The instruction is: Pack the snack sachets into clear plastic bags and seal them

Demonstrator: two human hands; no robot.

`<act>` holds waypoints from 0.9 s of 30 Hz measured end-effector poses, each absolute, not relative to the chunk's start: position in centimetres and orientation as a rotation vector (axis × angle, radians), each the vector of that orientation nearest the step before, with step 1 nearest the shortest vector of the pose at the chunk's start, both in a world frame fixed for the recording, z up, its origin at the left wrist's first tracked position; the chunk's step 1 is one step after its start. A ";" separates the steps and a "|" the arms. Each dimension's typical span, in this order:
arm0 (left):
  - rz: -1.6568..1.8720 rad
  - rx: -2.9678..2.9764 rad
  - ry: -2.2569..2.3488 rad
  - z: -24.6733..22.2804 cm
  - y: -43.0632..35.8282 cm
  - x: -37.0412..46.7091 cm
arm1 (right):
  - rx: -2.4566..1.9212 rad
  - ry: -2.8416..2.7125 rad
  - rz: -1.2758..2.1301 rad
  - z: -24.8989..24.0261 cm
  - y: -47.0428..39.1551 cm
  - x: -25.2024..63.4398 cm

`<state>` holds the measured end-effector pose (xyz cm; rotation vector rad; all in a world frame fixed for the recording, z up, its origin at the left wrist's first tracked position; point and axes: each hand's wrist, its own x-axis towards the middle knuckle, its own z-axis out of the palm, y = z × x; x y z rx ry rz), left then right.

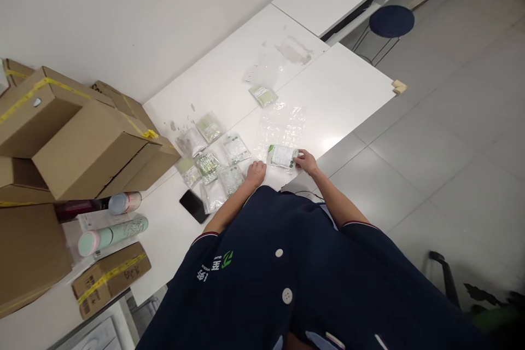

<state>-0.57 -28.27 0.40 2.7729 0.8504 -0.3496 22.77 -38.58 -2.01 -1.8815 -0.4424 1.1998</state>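
Observation:
My right hand (pixel 305 161) pinches the right end of a flat white-and-green packet (pixel 283 157) near the table's front edge. To its left, my left hand (pixel 256 173) rests on the table with its fingers curled; anything inside them is too small to make out. Beside that hand lie several clear bags of packets, among them a white one (pixel 235 148) and a green-striped one (pixel 208 167). A clear plastic bag (pixel 283 123) lies flat beyond the held packet. Farther back sits a pale green packet (pixel 263 95).
A black phone (pixel 193 206) lies left of the bags. Cardboard boxes (pixel 86 147) are stacked at the left, near a mint bottle (pixel 112 235), a can (pixel 124 203) and a small taped box (pixel 112 279). A blue stool (pixel 391 21) stands beyond the white table (pixel 348 87).

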 end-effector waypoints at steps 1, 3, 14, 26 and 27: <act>-0.392 2.815 0.808 0.1 -28.1 -0.3 | -1.931 -0.497 1.182 -2.1 -38.6 22.8; -0.431 2.874 0.731 -0.4 -27.7 0.1 | -1.987 -0.590 1.174 -2.1 -38.5 22.7; -0.383 2.808 0.477 0.8 -26.4 0.8 | -2.335 -1.556 0.706 -0.7 -39.3 21.2; -0.191 2.298 0.546 5.1 -23.5 2.5 | -1.907 -1.633 0.804 -0.3 -41.1 23.4; -0.184 2.275 0.590 5.6 -22.8 3.1 | -1.906 -1.542 0.835 0.0 -40.4 23.8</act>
